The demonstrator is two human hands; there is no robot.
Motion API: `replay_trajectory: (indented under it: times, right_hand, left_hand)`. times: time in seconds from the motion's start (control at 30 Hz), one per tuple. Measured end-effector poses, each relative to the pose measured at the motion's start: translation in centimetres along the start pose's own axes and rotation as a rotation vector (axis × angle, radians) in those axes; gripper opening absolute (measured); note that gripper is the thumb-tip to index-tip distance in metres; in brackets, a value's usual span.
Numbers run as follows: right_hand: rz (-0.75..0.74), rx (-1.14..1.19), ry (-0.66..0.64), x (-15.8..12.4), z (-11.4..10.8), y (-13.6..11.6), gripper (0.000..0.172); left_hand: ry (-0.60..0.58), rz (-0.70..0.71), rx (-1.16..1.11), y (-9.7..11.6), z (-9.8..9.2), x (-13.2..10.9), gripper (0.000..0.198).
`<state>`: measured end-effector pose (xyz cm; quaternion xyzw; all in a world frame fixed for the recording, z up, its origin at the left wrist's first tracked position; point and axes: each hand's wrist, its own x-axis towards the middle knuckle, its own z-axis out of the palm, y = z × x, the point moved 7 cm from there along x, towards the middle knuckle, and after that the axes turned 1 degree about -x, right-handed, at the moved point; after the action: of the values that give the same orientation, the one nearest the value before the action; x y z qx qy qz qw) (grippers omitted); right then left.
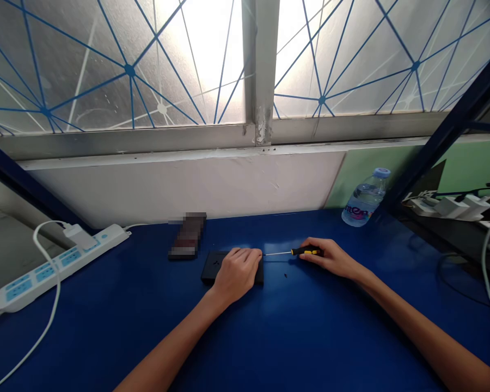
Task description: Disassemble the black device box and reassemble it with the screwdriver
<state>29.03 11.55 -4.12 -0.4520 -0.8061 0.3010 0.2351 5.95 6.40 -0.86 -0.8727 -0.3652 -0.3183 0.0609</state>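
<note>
A flat black box [211,267] with a small three-slot pattern on its top, like a socket, lies on the blue table. My left hand [237,272] is closed over its right part, fingers pressed down, hiding much of the top. In my right hand [325,256] is a screwdriver [306,251] with a black and yellow handle. Its thin metal shaft lies level and points left, the tip reaching the box's right side by my left fingertips. Whether the tip sits in a screw I cannot tell. A tiny dark piece [285,275] rests on the table below the shaft.
Behind the box lies a blurred dark phone-like object [187,237]. A white power strip [65,265] with a plugged-in white cable stands at left. At back right, a water bottle [363,198] leans near a blue frame bar [436,130]. Chargers and cables [453,207] crowd the far right.
</note>
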Motion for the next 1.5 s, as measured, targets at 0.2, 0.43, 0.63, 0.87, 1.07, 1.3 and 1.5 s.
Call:
replay_trajectory:
  times: [0.2, 0.43, 0.63, 0.87, 1.07, 1.3, 1.5]
  right_hand:
    - [-0.016, -0.134, -0.062, 1.1, -0.2, -0.8, 0.043]
    - [0.013, -0.172, -0.036, 3.6, -0.7, 0.0, 0.041]
    - [-0.022, -0.195, 0.033, 4.1, -0.3, 1.1, 0.033]
    - [-0.008, -0.215, 0.088, 3.3, -0.1, 1.2, 0.032]
    - [0.066, -0.235, 0.155, 3.4, -0.4, 0.8, 0.039]
    - [0.112, -0.224, 0.260, 2.8, -0.3, 0.5, 0.043]
    - [0.148, -0.119, 0.430, 1.4, -1.1, 0.1, 0.051]
  left_hand:
    - [0.062, -0.019, 0.053, -0.8, 0.0, 0.5, 0.018]
    - [0.079, 0.027, 0.189, -2.0, 1.2, 1.8, 0.021]
    - [0.051, 0.060, 0.253, -1.9, 1.8, 2.1, 0.023]
    - [0.032, 0.037, 0.221, -2.1, 1.8, 2.1, 0.022]
    - [0.024, 0.028, 0.193, -2.1, 1.8, 2.0, 0.022]
    - [0.056, -0.034, 0.130, -2.5, 1.2, 2.0, 0.020]
    - [0.057, -0.055, 0.096, -2.8, 1.2, 1.9, 0.017]
